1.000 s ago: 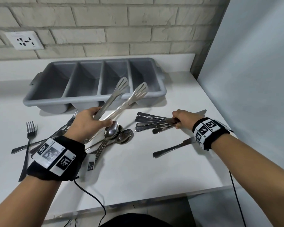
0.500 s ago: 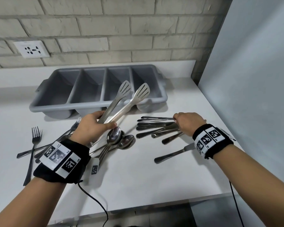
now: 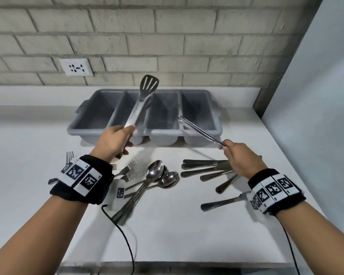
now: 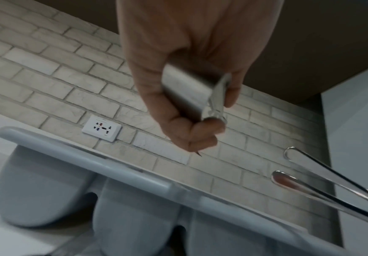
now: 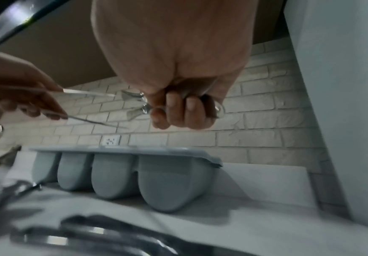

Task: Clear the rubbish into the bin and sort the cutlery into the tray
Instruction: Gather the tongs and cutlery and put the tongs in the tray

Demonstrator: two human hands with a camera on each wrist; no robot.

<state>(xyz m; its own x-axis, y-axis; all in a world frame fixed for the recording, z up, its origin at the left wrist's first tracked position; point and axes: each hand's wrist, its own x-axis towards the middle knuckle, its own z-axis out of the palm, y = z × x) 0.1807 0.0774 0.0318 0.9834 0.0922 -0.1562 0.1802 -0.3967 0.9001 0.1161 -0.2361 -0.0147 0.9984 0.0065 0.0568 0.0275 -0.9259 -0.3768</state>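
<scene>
Since the earlier frame both hands have come up off the bench. The left hand [image 3: 113, 141] has lifted the tongs [image 3: 141, 104] clear of the spoons [image 3: 157, 173], and they now stand steeply over the tray [image 3: 216, 130], slotted head high above its middle compartments. The right hand [image 3: 240, 157] has left the knives [image 3: 205, 169] on the bench with two of them taken up; their handle ends [image 4: 288, 180] reach out over the tray's near rim by the right-most compartment. From this I judge the sorting has just begun: every compartment that shows looks empty, and both hands seem about to make a first drop.

The left fingers [image 4: 192, 136] are curled tight round the hinge end of the tongs, thumb across the metal, with the two arms squeezed together. The right fingers [image 5: 178, 112] are closed in a fist round the blade ends of the two knives, holding them side by side.

The tray sits at the back of the bench against the upstand, towards the right end. Forks [image 3: 129, 169] lie near the left wrist, spoons in the middle and the remaining knives towards the right edge, all in front of the tray. No bin or rubbish is in view.
</scene>
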